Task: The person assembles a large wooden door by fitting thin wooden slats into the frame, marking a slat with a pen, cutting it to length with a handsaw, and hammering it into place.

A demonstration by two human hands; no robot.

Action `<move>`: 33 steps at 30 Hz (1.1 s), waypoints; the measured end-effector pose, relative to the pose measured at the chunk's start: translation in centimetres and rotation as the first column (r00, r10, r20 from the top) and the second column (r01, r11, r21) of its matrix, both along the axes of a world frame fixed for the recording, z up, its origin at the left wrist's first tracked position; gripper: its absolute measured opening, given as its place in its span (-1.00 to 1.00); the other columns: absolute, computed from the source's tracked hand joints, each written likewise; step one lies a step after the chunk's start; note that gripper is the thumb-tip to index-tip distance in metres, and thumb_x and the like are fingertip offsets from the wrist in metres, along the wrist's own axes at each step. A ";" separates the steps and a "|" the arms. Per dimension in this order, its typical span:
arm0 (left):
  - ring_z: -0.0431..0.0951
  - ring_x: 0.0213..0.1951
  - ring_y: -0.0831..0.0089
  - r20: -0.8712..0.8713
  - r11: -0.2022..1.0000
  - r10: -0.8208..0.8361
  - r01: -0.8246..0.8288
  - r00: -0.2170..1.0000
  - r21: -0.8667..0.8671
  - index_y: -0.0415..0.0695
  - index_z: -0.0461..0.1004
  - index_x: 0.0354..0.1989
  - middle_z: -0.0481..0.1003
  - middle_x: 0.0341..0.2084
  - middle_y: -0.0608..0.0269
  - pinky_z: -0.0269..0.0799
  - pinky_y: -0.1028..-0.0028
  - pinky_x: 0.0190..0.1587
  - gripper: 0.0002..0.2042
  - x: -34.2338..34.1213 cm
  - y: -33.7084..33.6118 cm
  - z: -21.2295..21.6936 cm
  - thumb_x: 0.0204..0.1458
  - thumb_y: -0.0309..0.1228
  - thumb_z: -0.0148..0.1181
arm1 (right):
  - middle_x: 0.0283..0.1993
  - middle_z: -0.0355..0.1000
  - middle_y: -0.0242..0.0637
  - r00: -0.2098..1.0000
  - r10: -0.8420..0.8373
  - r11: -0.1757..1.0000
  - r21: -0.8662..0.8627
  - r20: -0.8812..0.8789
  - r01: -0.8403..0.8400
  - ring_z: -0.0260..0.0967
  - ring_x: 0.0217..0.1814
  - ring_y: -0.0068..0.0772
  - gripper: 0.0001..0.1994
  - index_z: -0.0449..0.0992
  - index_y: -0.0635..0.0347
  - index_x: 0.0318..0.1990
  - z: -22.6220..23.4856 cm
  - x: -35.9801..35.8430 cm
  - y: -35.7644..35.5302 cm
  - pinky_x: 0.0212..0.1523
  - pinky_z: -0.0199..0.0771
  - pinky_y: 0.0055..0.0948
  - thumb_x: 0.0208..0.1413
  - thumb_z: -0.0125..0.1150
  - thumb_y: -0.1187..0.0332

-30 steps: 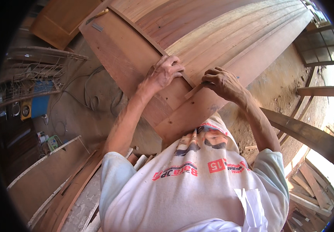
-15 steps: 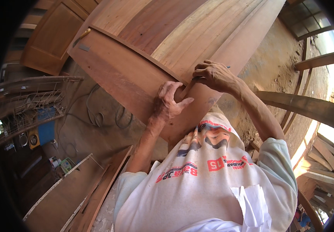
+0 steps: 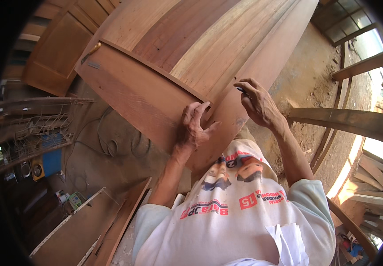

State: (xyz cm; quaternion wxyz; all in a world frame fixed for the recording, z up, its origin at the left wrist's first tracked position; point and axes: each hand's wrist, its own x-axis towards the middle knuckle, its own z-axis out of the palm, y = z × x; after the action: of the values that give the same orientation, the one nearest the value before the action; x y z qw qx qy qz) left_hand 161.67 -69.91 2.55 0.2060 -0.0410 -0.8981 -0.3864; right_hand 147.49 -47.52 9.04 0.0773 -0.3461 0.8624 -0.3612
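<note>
A wooden door panel (image 3: 125, 88) lies in front of me. Across it runs a thin wooden strip (image 3: 151, 68), along the edge of a recessed section of boards. My left hand (image 3: 195, 125) rests at the strip's near end, fingertips against it, thumb spread apart over the panel. To its right, my right hand (image 3: 260, 104) is raised over the panel's right-hand board, its fingers closed on a slim dark pencil (image 3: 240, 89). Most of the pencil is hidden by the fingers.
A yellow-handled tool (image 3: 95, 48) and a small grey metal piece (image 3: 93, 65) lie on the panel's far left. A finished wooden door (image 3: 56, 62) leans behind. Cables (image 3: 107, 144) lie on the floor at left, and a wooden beam (image 3: 342, 119) stands at right.
My right hand has moved right, away from the strip's end and my left hand, with the pencil now showing beneath its fingers. The left hand has stayed at the strip.
</note>
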 end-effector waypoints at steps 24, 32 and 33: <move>0.52 0.05 0.10 -0.056 0.951 -0.225 0.207 0.973 -0.228 -0.17 0.63 -0.13 0.53 -0.13 0.15 0.31 0.06 0.23 -0.81 -5.8 -4.2 -1.0 0.26 -0.32 0.23 | 0.00 0.49 0.05 0.828 -0.383 0.894 -0.063 0.410 0.444 0.51 0.01 0.11 -0.55 0.40 0.21 0.36 -3.0 10.6 -1.1 0.06 0.52 -0.15 0.33 0.09 0.52; 0.50 0.01 0.06 0.034 0.898 -0.376 0.373 0.926 -0.233 -0.17 0.61 0.00 0.52 -0.07 0.08 0.34 0.09 0.15 -0.73 -6.2 -4.9 -0.1 0.36 -0.24 0.13 | 0.01 0.57 -0.17 0.461 -0.201 0.473 -0.327 0.864 0.818 0.61 -0.10 -0.42 -0.59 0.40 0.28 0.37 -4.0 15.1 -3.3 -0.07 0.65 -0.36 0.41 0.06 0.52; 0.49 0.01 0.06 0.029 0.892 -0.386 0.381 0.922 -0.244 -0.17 0.60 0.01 0.51 -0.07 0.08 0.34 0.09 0.15 -0.72 -6.2 -5.2 -0.2 0.36 -0.23 0.13 | 0.01 0.56 -0.18 0.432 -0.117 0.384 -0.361 0.894 0.850 0.61 -0.11 -0.41 -0.60 0.41 0.28 0.36 -3.8 15.4 -3.7 -0.09 0.66 -0.38 0.42 0.09 0.50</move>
State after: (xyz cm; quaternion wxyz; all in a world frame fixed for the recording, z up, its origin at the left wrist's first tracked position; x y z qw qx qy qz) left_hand 155.44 -75.13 2.34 0.1280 -0.2464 -0.9110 -0.3049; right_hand 162.84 -51.24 5.26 0.1389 0.1547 0.5463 -0.8114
